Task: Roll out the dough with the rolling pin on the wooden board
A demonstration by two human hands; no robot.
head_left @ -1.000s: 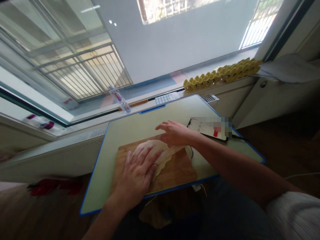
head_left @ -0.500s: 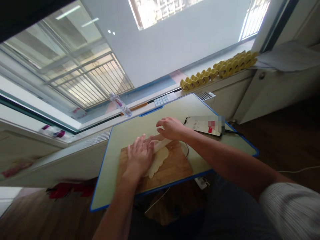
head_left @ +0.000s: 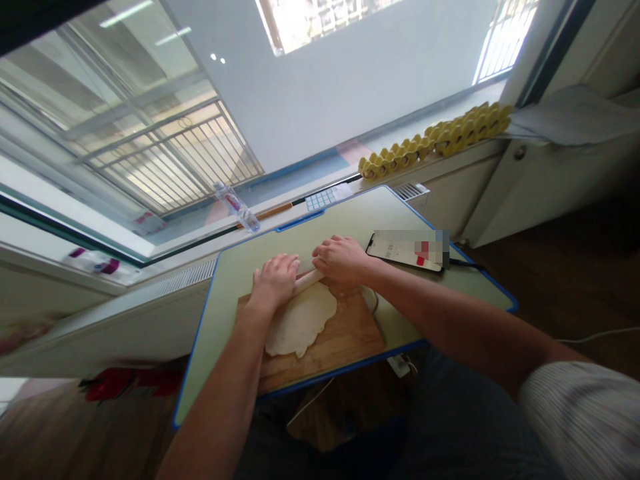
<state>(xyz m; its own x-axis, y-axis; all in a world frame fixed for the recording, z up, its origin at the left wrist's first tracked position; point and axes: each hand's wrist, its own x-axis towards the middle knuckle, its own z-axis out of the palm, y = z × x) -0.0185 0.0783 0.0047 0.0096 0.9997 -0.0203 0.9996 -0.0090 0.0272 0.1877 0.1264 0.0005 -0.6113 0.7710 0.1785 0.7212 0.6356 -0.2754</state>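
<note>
A pale rolling pin (head_left: 307, 281) lies along the far edge of a flat, ragged-edged sheet of dough (head_left: 301, 321). My left hand (head_left: 276, 281) presses over its left part, fingers together and pointing away from me. Over the right part, my right hand (head_left: 341, 259) curls its fingers round the pin. Only the middle of the pin shows between my hands. Under the dough is a wooden cutting board (head_left: 357, 330), its far edge partly covered by my hands.
The board rests on a small blue-edged table (head_left: 395, 212). A phone (head_left: 405, 252) with a cable lies right of my right hand. Along the windowsill are a plastic bottle (head_left: 239, 208) and yellow egg trays (head_left: 435, 141). A red object (head_left: 133, 385) is on the floor at left.
Both hands and the rolling pin have shifted; the left hand moved away from me, uncovering more dough. My right fingers, partly lifted before, now curl over the pin.
</note>
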